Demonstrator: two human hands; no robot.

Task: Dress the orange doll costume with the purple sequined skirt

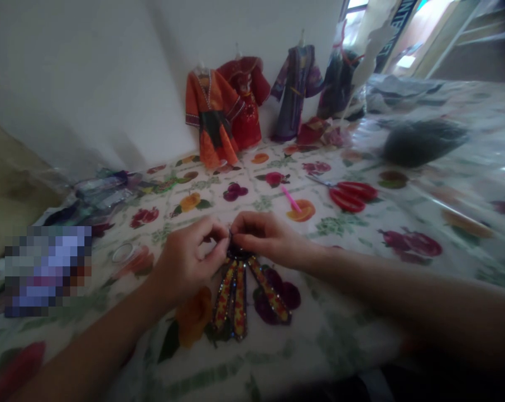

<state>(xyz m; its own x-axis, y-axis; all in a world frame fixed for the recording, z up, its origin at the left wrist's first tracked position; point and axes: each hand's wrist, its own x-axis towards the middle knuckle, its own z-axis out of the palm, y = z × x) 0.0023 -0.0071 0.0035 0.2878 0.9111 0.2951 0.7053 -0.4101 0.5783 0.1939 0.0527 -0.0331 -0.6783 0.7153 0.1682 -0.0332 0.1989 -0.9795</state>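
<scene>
My left hand point(189, 254) and my right hand point(269, 237) meet fingertip to fingertip over the table, both pinching the top end of a small piece made of several beaded red-and-yellow strips point(239, 293). The strips fan out toward me and lie flat on the fruit-patterned tablecloth point(361, 312). Whether a needle or thread is between the fingers is too small to tell.
Several miniature costumes on stands line the wall: an orange one point(210, 114), a red one point(246, 100), a purple one point(296, 89). Red-handled scissors point(350, 195) and a pink stick point(291, 199) lie beyond my hands. A dark fluffy bundle point(422, 140) sits far right, plastic packets point(101, 190) left.
</scene>
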